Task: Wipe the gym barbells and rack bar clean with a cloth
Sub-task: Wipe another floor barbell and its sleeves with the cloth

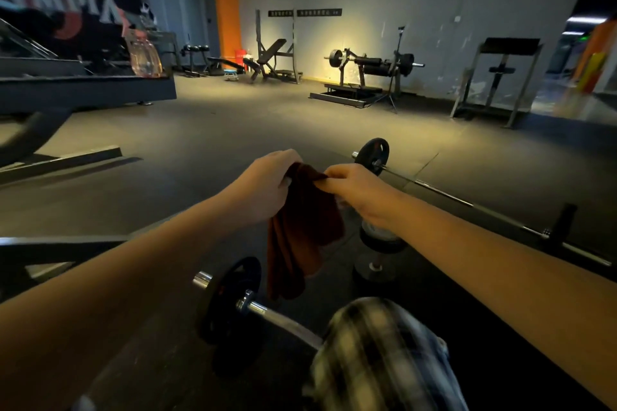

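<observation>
Above the dark gym floor (207,150), the left hand (267,183) and right hand (359,190) each pinch the brown cloth (300,243) (both grips narrow), near a barbell (233,304).

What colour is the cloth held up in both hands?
Dark reddish brown. The cloth shows best in the head view, the only one here.

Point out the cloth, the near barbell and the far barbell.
cloth (300,243), head view, middle of hanging part
near barbell (287,322), head view, chrome shaft by plate
far barbell (434,187), head view, bare shaft right of plate

a gym: barbells (233,304), weight benches (267,60).
</observation>
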